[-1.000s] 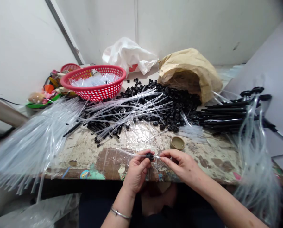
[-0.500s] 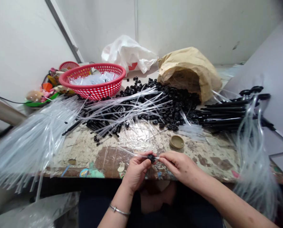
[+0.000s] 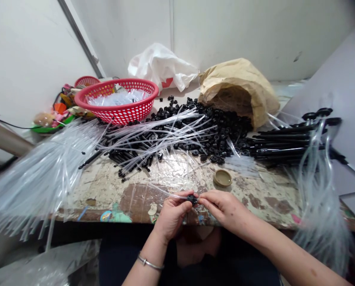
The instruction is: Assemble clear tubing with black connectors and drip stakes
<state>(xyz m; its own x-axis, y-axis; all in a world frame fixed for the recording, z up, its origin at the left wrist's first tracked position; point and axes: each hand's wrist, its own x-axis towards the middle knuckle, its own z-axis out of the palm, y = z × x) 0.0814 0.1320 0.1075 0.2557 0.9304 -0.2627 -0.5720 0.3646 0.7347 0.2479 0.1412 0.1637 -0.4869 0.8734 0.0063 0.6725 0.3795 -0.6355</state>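
Narrow is the grip of both hands, close together above the worktop [image 3: 100,186]. From where I stand, the left hand [image 3: 170,216] has a little black piece [image 3: 191,199] between thumb and fingers. The right hand [image 3: 222,206] is just beside it, pinching what looks like a short clear end [image 3: 198,200]. A long, thin clear tube [image 3: 165,193] runs out leftward, nearly sideways. I can't tell if both clear bits are one tube. The left hand is nearest.

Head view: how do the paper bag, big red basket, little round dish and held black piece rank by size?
Paper bag
Big red basket: similarly wide, but shorter
Little round dish
Held black piece
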